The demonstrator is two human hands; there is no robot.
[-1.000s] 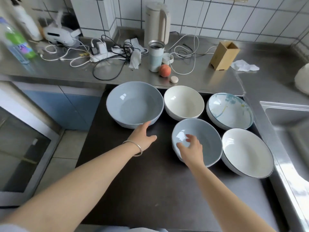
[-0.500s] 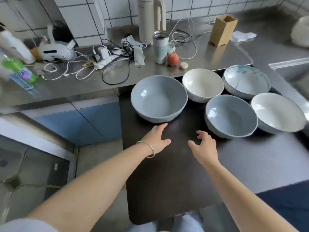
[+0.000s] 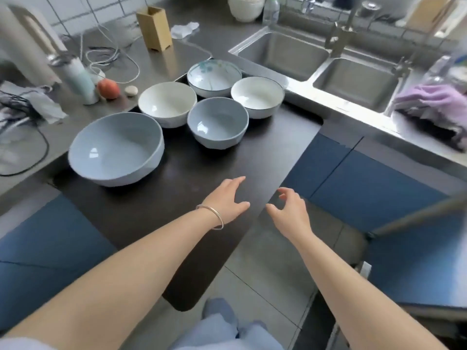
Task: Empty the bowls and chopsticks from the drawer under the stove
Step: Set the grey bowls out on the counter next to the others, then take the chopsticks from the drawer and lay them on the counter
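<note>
Several bowls stand on the dark stove top [image 3: 177, 198]: a large pale blue bowl [image 3: 116, 150] at the left, a cream bowl [image 3: 167, 107], a smaller blue bowl [image 3: 217, 122], a flower-patterned bowl [image 3: 214, 77] and a white dark-rimmed bowl [image 3: 257, 96]. My left hand [image 3: 226, 200], with a bracelet at the wrist, hovers over the stove top's near part, fingers straight, holding nothing. My right hand [image 3: 290, 210] hangs just off the stove's right edge, fingers loosely spread, empty. No drawer or chopsticks are visible.
A wooden utensil holder [image 3: 154, 27], a tumbler [image 3: 77, 79], a peach [image 3: 108, 88] and cables lie on the steel counter behind. A double sink [image 3: 316, 61] sits at the right, with purple cloth [image 3: 434, 99] beside it. Blue cabinet fronts [image 3: 353, 178] are below.
Both hands have drawn back from the bowls toward me. The view has swung to the right, bringing the sink into sight. The bowls stay where they were.
</note>
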